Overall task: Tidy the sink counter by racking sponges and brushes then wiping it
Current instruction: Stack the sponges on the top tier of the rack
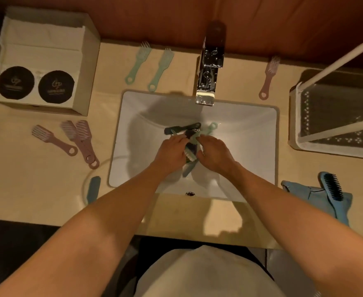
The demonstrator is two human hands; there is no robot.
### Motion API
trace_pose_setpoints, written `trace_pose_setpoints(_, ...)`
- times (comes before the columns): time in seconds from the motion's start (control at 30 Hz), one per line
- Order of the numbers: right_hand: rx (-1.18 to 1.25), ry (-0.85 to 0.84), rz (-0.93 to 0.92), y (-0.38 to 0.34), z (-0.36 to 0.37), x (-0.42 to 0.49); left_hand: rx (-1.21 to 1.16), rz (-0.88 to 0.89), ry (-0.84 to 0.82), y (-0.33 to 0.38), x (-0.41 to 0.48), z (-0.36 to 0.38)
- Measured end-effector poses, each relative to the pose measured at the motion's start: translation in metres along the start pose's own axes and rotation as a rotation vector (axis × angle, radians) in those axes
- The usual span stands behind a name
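Observation:
Both my hands are down in the white sink [251,133]. My left hand [171,152] and my right hand [216,154] close together around a bundle of green and dark brushes [191,154]. More brushes [182,128] lie in the basin just beyond my fingers. Two mint brushes [149,66] rest on the counter behind the sink. One pink brush [268,77] lies right of the faucet. Three pink brushes [75,140] lie left of the sink. The white rack [337,125] stands at the right.
A chrome faucet [209,67] overhangs the sink's back edge. A cardboard box [41,65] sits at the back left. A blue cloth [311,198] with a blue brush [331,189] on it lies front right. A glass dish [92,187] holding a teal brush sits front left.

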State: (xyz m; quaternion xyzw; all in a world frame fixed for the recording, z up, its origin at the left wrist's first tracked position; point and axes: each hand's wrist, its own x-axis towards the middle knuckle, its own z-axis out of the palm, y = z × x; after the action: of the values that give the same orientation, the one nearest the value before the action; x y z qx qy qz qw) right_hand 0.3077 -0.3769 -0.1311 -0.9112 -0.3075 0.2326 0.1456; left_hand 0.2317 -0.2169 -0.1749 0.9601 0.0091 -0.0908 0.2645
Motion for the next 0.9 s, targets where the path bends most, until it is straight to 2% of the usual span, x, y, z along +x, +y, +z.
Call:
trace_pose_setpoints(0.4,0.130,-0.179,0.190,-0.001,0.047,0.013,-0.030,-0.094,0.052,-0.031,0.021,0.021)
trace_pose_setpoints(0.53,0.145,-0.162,0.217,0.000,0.051,0.018,0.044,-0.097,0.003,-0.037,0.033,0.026)
trace_pose_setpoints(0.67,0.217,-0.162,0.254,0.003,0.055,0.028,-0.116,-0.134,-0.096,-0.028,0.043,0.021)
trace_pose_setpoints(0.73,0.302,-0.131,0.280,0.003,0.058,0.031,-0.207,-0.193,-0.171,-0.022,0.046,0.019)
trace_pose_setpoints(0.9,0.668,-0.047,0.383,-0.006,0.057,0.028,-0.168,-0.363,-0.276,-0.017,0.052,0.019)
